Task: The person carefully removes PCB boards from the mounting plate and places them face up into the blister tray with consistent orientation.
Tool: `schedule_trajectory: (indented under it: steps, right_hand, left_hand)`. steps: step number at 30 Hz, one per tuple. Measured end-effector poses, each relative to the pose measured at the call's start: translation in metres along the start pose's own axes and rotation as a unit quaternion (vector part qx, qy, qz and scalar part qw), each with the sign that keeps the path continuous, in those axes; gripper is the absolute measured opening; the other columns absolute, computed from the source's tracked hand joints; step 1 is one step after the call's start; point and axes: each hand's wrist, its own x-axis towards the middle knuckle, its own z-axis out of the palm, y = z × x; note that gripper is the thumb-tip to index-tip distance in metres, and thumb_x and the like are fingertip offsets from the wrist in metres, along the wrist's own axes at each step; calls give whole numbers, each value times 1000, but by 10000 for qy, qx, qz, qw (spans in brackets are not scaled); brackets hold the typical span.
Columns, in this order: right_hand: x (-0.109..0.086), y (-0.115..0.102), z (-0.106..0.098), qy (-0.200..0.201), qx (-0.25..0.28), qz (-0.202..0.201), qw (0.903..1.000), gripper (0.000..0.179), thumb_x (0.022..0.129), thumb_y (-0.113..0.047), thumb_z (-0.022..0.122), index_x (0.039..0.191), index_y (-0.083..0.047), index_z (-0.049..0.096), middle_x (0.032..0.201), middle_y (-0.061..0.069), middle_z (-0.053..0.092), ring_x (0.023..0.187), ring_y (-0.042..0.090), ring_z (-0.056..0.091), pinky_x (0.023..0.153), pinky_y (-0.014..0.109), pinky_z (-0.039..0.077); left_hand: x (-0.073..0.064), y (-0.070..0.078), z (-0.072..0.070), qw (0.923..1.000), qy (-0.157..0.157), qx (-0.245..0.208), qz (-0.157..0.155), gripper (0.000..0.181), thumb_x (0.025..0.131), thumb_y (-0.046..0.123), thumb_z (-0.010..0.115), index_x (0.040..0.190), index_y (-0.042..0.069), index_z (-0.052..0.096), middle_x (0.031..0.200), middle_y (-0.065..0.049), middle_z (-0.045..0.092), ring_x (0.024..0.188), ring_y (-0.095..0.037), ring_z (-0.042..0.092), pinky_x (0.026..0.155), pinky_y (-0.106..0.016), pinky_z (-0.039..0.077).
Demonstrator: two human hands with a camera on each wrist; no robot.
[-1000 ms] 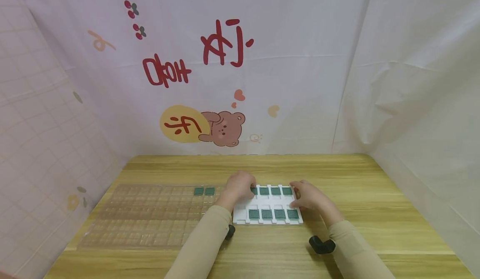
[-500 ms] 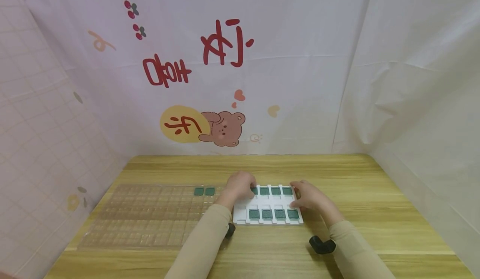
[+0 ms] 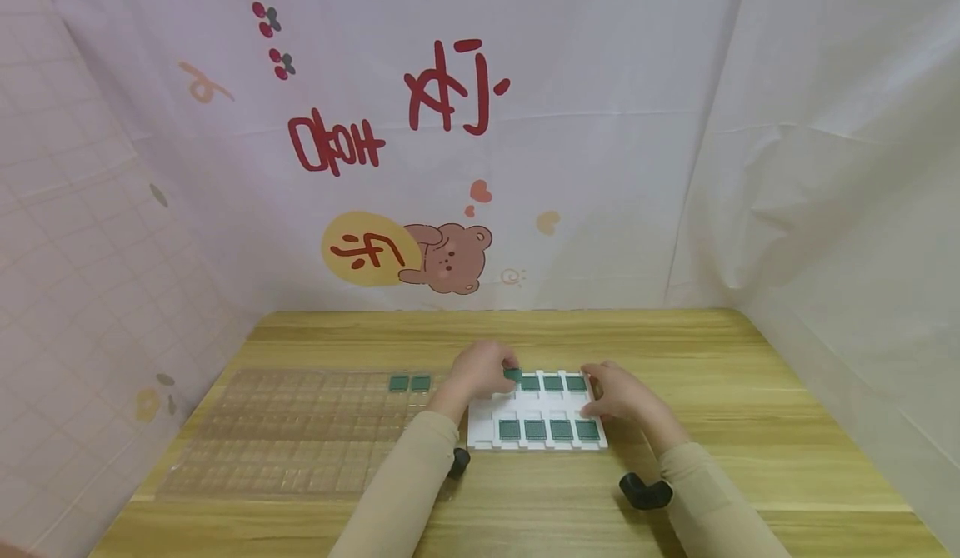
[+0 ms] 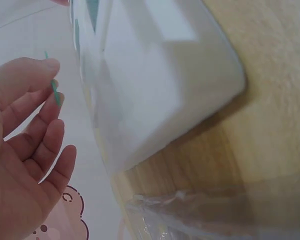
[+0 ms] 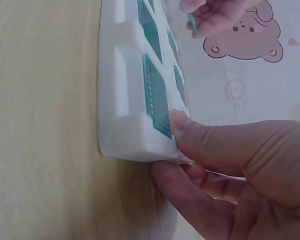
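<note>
Between the thumb and fingertips of my left hand [image 3: 480, 371] is a thin green circuit board [image 3: 513, 374]. It stands edge-on in the left wrist view, raised above the white plastic tray [image 3: 481, 431]. My right hand [image 3: 619, 393] holds that tray at its right end, with the thumb on the upper edge and the fingers at the side. Three similar boards [image 3: 553, 384] sit in the tray's back row, and several boards [image 3: 535, 430] fill slots along the front row. At the front left of the tray a bare slot shows.
Left of the white tray lies a wide clear plastic tray [image 3: 262, 433] with many compartments. Two green boards [image 3: 410, 384] sit in its back right compartments. A white printed cloth [image 3: 600, 166] hangs behind the wooden table [image 3: 720, 458].
My left hand has lifted a green circuit board up from the white tray's back row. The right hand stays at the tray's right end.
</note>
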Motion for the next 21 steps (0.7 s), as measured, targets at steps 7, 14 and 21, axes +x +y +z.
schedule_trajectory:
  steps: [7, 14, 21]
  right_hand:
    - [0, 0, 0, -27, 114, 40, 9999, 75, 72, 0, 85, 136, 12, 48, 114, 24, 53, 96, 31, 56, 64, 31, 57]
    - [-3, -2, -1, -17, 141, 16, 9999, 74, 72, -1, 85, 136, 12, 48, 113, 23, 53, 94, 29, 56, 63, 31, 56]
    - [-3, -1, -1, -9, 180, 10, 9998, 73, 72, -1, 85, 135, 11, 49, 111, 21, 54, 92, 28, 56, 63, 32, 56]
  left_hand:
    - [-3, 6, -5, 9998, 177, -13, 130, 25, 76, 15, 80, 100, 16, 75, 98, 6, 68, 97, -16, 61, 87, -36, 50]
    - [-6, 13, -10, 9987, 390, 103, 311, 26, 76, 16, 80, 102, 16, 75, 101, 6, 69, 103, -18, 60, 90, -36, 49]
    - [-10, 20, -13, 9960, 598, 423, 506, 25, 76, 20, 80, 101, 18, 75, 100, 7, 67, 102, -18, 57, 88, -35, 48]
